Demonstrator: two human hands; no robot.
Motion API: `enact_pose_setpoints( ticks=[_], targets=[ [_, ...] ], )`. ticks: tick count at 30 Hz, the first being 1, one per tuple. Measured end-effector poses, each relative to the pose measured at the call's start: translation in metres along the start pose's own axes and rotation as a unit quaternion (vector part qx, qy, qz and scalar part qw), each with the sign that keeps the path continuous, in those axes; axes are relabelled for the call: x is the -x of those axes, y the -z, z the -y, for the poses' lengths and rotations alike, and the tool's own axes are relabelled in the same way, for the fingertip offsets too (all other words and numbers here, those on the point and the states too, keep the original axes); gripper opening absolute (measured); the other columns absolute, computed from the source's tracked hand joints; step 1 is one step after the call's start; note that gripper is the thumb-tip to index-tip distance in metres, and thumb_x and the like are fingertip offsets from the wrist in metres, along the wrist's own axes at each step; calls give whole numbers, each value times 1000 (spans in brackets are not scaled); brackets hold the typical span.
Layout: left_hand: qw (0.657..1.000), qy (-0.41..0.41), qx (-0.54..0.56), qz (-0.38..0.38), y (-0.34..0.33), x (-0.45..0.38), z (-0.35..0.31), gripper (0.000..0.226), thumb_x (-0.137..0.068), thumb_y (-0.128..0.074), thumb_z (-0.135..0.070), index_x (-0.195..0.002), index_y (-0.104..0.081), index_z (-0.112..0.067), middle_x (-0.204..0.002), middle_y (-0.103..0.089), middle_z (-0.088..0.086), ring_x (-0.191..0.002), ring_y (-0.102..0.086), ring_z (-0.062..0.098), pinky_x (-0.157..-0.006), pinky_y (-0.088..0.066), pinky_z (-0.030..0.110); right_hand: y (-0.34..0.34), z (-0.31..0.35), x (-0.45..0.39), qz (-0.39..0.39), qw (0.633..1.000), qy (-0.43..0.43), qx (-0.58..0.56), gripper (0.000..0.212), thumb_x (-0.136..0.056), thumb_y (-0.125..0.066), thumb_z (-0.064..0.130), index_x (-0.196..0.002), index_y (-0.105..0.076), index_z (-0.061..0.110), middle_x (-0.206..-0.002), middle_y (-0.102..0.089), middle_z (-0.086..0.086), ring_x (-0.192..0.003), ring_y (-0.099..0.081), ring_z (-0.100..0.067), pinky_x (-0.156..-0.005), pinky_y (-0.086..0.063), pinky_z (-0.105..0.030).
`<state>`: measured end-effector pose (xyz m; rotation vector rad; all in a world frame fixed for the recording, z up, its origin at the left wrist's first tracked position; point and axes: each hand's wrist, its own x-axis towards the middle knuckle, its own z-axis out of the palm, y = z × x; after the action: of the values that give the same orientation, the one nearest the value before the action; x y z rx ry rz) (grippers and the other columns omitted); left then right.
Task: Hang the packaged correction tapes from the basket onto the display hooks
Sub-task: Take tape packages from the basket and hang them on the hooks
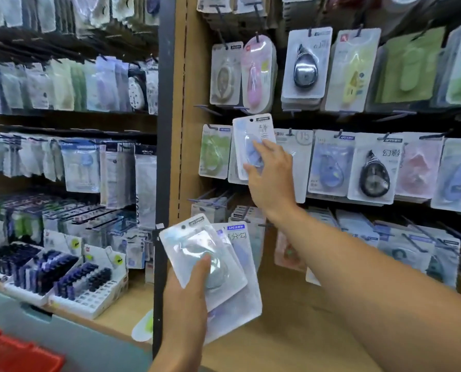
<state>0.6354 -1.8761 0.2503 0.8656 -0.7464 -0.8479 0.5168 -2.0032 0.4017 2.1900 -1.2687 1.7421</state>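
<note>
Your right hand [271,178] pinches one pack [252,142], hole uppermost, raised toward a hook [244,110]. Your left hand [186,299] grips the spare packs [218,267] low, ready for later.

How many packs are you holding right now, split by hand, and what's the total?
Right hand: 1 pack, raised to the middle hook row.
Left hand: 2 packs visible, a top pack fanned over a lower pack; any others behind them are hidden.
Total: 3 packs in the hands.
</note>
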Motion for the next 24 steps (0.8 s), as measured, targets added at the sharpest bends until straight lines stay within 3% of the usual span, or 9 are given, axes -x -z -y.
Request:
enact_pose_setpoints(
  ticks=[3, 9, 12, 14, 16, 20, 24],
  targets=[
    [999, -50, 4, -15, 11, -7, -8, 31, -97, -70, -36, -127, -67, -30, -114, -77, -11, -109, -72, 13, -93, -56, 41, -9, -4, -17, 27, 999, -20, 43, 53, -98, -63, 20, -149, -47, 20, -150, -43, -4, -139, -30, -26, -114, -25, -28],
    [998, -43, -1, 47, 12, -25, -22, 36, -90, -75, -43, -124, -69, -32, -116, -78, -7, -108, -75, 19, -97, -57, 55, -24, -8, -13, 37, 997, -5, 74, 53, -100, -59, 27, -151, -44, 23, -150, -41, -3, -140, -29, -25, -115, -31, -36],
    [996, -39, 0, 81, 14, -28, -20, 51, -80, -82, -49, -125, -69, -28, -115, -78, -6, -105, -75, 17, -90, -60, 45, -29, -8, -18, 32, 996, -29, 83, 51, -100, -57, 30, -149, -47, 22, -149, -42, -4, -138, -31, -25, -114, -32, -36],
    [996, -41, -1, 84, 15, -29, -19, 57, -72, -73, -51, -124, -69, -28, -112, -79, -9, -102, -76, 13, -82, -58, 35, -32, -9, -24, 50, 993, -44, 94, 53, -100, -58, 29, -151, -45, 21, -151, -40, -4, -138, -30, -26, -114, -32, -36],
    [995, -34, -5, 90, 15, -31, -17, 61, -68, -71, -52, -125, -69, -29, -111, -79, -10, -102, -75, 13, -81, -57, 34, -34, -12, -33, 75, 989, -57, 115, 55, -100, -60, 27, -152, -43, 19, -153, -37, -5, -138, -29, -29, -112, -32, -37],
    [993, -16, -7, 113, 12, -35, -16, 50, -75, -69, -51, -122, -69, -34, -111, -78, -11, -101, -76, 12, -87, -59, 41, -37, -19, -47, 118, 981, -72, 135, 64, -96, -66, 21, -154, -39, 17, -156, -33, -7, -139, -30, -34, -115, -31, -37],
    [991, -21, -4, 130, 9, -37, -18, 39, -88, -67, -41, -125, -68, -31, -113, -78, -10, -103, -75, 11, -87, -59, 37, -37, -26, -41, 145, 978, -88, 121, 58, -94, -68, 19, -148, -48, 15, -158, -35, -8, -144, -31, -33, -117, -28, -37]
  ],
)
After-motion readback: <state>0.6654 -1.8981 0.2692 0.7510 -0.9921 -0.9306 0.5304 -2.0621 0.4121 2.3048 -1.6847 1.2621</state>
